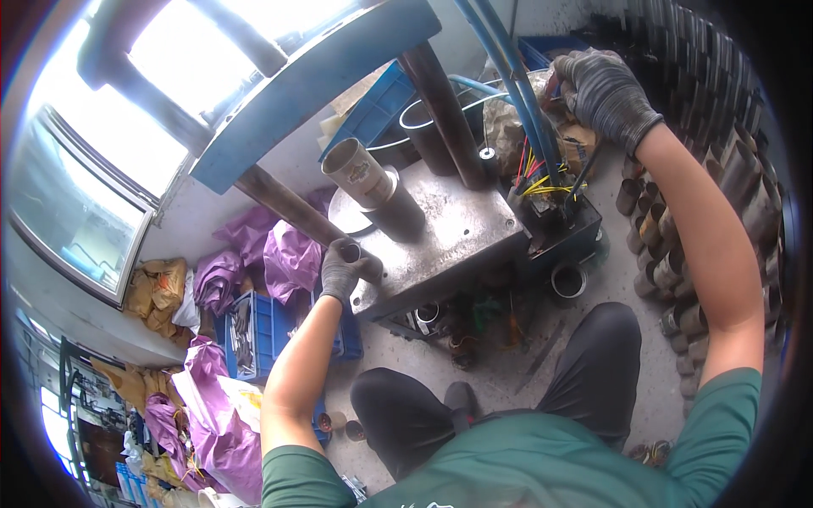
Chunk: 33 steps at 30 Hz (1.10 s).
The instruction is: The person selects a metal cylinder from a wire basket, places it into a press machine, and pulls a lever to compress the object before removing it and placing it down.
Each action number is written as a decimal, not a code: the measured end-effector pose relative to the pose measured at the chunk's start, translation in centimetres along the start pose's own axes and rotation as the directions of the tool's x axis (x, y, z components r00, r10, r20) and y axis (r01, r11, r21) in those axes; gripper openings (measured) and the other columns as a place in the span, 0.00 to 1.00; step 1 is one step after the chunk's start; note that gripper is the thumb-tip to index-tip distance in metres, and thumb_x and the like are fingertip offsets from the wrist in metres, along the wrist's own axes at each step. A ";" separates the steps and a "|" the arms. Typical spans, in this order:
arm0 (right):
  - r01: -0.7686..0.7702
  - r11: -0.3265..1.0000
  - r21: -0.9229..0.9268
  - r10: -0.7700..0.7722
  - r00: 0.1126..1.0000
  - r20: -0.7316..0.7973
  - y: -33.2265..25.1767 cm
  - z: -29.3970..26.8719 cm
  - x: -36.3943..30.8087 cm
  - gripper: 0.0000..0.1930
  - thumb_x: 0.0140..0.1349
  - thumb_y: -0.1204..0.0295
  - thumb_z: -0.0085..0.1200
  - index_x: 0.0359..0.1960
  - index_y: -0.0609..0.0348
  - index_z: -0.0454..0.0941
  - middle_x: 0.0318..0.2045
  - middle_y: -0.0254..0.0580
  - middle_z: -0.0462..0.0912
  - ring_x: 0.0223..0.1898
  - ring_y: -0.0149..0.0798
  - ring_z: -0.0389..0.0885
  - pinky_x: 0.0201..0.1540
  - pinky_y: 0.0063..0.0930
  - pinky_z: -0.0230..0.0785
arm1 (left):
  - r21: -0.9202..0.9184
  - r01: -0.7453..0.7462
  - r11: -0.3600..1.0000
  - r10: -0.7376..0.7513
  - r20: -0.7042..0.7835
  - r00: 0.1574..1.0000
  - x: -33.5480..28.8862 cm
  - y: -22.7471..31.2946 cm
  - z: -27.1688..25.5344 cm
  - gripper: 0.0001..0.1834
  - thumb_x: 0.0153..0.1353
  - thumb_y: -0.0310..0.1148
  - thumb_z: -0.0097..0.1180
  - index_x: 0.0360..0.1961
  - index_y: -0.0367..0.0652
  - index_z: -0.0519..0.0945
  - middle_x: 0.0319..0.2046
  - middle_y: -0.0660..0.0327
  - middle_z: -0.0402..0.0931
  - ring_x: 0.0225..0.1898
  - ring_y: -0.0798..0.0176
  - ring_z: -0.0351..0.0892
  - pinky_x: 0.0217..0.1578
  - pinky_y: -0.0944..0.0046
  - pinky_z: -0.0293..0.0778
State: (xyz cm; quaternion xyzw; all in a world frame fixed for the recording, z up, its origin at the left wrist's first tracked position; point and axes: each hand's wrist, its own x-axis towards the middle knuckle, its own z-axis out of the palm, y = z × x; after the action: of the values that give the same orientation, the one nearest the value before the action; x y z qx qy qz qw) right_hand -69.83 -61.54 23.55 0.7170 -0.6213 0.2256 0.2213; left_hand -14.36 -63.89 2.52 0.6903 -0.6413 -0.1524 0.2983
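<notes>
My left hand (340,269), in a grey work glove, is closed at the near left corner of the metal press table (461,241). It is against the foot of a steel post (292,203); a small round rim shows at its fingers, but what it grips is unclear. My right hand (605,97), gloved too, is raised at the far right beside blue hoses (521,93). Its fingers are curled, hiding what they hold. On the table a pale metal sleeve (356,172) sits tilted in view atop a darker cylinder (400,216). A blue press beam (318,93) spans above.
Many metal tubes (669,267) are stacked along the right. Red and yellow wires (542,182) hang over a dark box beside the table. At left are a blue crate (262,334) and purple sacks (292,258). A dark tube (428,135) stands at the table's back.
</notes>
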 end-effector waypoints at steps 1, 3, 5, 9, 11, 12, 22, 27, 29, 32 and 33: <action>0.041 0.999 -0.021 -0.042 0.995 -0.090 0.1 0.3 -0.2 0.09 0.67 0.66 0.60 0.42 0.56 0.86 0.34 0.47 0.89 0.39 0.50 0.90 0.53 0.42 0.81 | 0.012 -0.006 1.000 0.007 -0.030 1.000 0.3 -0.3 0.2 0.37 0.50 0.33 0.78 0.61 0.42 0.75 0.52 0.50 0.80 0.54 0.51 0.81 0.57 0.56 0.77; 0.028 1.000 0.009 -0.028 0.997 -0.077 0.2 0.4 -0.7 0.10 0.69 0.63 0.59 0.41 0.56 0.86 0.32 0.46 0.89 0.38 0.49 0.89 0.52 0.42 0.81 | 0.041 -0.014 0.999 0.018 -0.093 0.996 0.6 -1.0 0.3 0.40 0.48 0.36 0.78 0.63 0.42 0.74 0.54 0.45 0.80 0.54 0.45 0.82 0.58 0.51 0.77; -0.048 0.999 0.018 0.047 0.998 0.036 0.1 -0.1 -1.1 0.19 0.72 0.53 0.58 0.39 0.57 0.86 0.31 0.45 0.87 0.38 0.46 0.89 0.50 0.42 0.81 | 0.137 -0.109 0.985 0.136 -0.213 0.967 1.0 1.8 1.4 0.41 0.48 0.38 0.79 0.63 0.42 0.74 0.56 0.44 0.78 0.57 0.44 0.80 0.59 0.50 0.76; -0.060 0.991 0.119 0.046 0.991 0.122 -0.2 -1.9 -2.4 0.33 0.68 0.36 0.54 0.37 0.58 0.87 0.31 0.46 0.87 0.38 0.46 0.88 0.46 0.42 0.80 | 0.073 -0.268 0.961 0.273 -0.428 0.861 3.9 7.9 3.0 0.46 0.48 0.44 0.80 0.66 0.41 0.70 0.59 0.46 0.77 0.63 0.47 0.77 0.62 0.49 0.74; -0.052 0.990 0.133 0.038 0.994 0.102 -0.5 -2.1 -2.9 0.35 0.69 0.33 0.50 0.37 0.58 0.87 0.31 0.46 0.87 0.37 0.47 0.87 0.46 0.42 0.79 | -0.157 -0.274 0.949 0.169 -0.481 0.860 6.8 9.1 3.2 0.50 0.46 0.45 0.82 0.67 0.41 0.68 0.58 0.48 0.77 0.64 0.50 0.77 0.62 0.51 0.75; -0.053 0.991 0.126 0.041 0.995 0.095 -0.1 -2.3 -3.4 0.37 0.69 0.31 0.48 0.38 0.58 0.87 0.31 0.47 0.87 0.37 0.47 0.87 0.46 0.43 0.79 | -0.323 -0.288 0.902 0.112 -0.470 0.876 7.9 10.6 3.7 0.51 0.45 0.44 0.83 0.67 0.42 0.67 0.58 0.49 0.77 0.63 0.51 0.77 0.61 0.53 0.76; 0.005 0.967 0.255 -0.005 1.000 -0.001 0.5 -4.0 -11.4 0.34 0.65 0.46 0.63 0.60 0.63 0.79 0.53 0.56 0.83 0.51 0.58 0.86 0.55 0.46 0.79 | -0.694 -0.229 0.683 0.037 -0.280 0.959 11.0 13.2 4.0 0.52 0.41 0.38 0.86 0.64 0.42 0.65 0.54 0.53 0.77 0.53 0.55 0.82 0.51 0.59 0.83; 0.004 0.945 0.326 -0.038 0.994 0.100 0.0 -3.8 -14.2 0.31 0.66 0.50 0.63 0.59 0.63 0.79 0.52 0.57 0.84 0.51 0.57 0.86 0.54 0.46 0.79 | -0.703 -0.266 0.660 0.049 -0.313 0.949 11.4 11.6 1.7 0.46 0.43 0.37 0.84 0.61 0.42 0.69 0.53 0.53 0.79 0.50 0.56 0.84 0.51 0.58 0.83; -0.003 0.956 0.294 -0.035 0.992 0.125 0.2 -4.2 -14.3 0.27 0.65 0.55 0.65 0.56 0.65 0.81 0.47 0.55 0.85 0.47 0.55 0.86 0.51 0.44 0.79 | -0.776 -0.211 0.595 0.019 -0.248 0.969 11.4 12.8 2.5 0.45 0.43 0.38 0.84 0.60 0.42 0.70 0.52 0.53 0.79 0.49 0.56 0.84 0.51 0.59 0.83; 0.050 0.963 0.263 -0.078 0.992 0.097 -0.1 -3.9 -14.0 0.21 0.62 0.66 0.67 0.52 0.68 0.81 0.39 0.51 0.85 0.41 0.51 0.87 0.46 0.39 0.79 | -0.611 -0.364 0.703 0.109 -0.413 0.904 11.9 12.6 3.2 0.42 0.44 0.35 0.83 0.59 0.42 0.71 0.50 0.53 0.81 0.49 0.56 0.84 0.50 0.59 0.84; 0.063 0.968 0.244 -0.089 0.991 0.098 -0.5 -4.0 -13.8 0.20 0.62 0.65 0.67 0.51 0.67 0.81 0.38 0.51 0.85 0.41 0.52 0.86 0.46 0.41 0.79 | -0.582 -0.402 0.706 0.139 -0.444 0.885 12.2 12.3 3.0 0.40 0.45 0.34 0.83 0.59 0.42 0.72 0.50 0.54 0.81 0.49 0.56 0.84 0.49 0.59 0.84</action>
State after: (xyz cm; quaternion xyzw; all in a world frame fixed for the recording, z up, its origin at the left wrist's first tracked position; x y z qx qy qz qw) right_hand -71.30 -48.24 18.47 0.7730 -0.5727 0.2511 0.1074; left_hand -24.31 -76.46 9.71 0.4518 -0.5739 -0.1905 0.6559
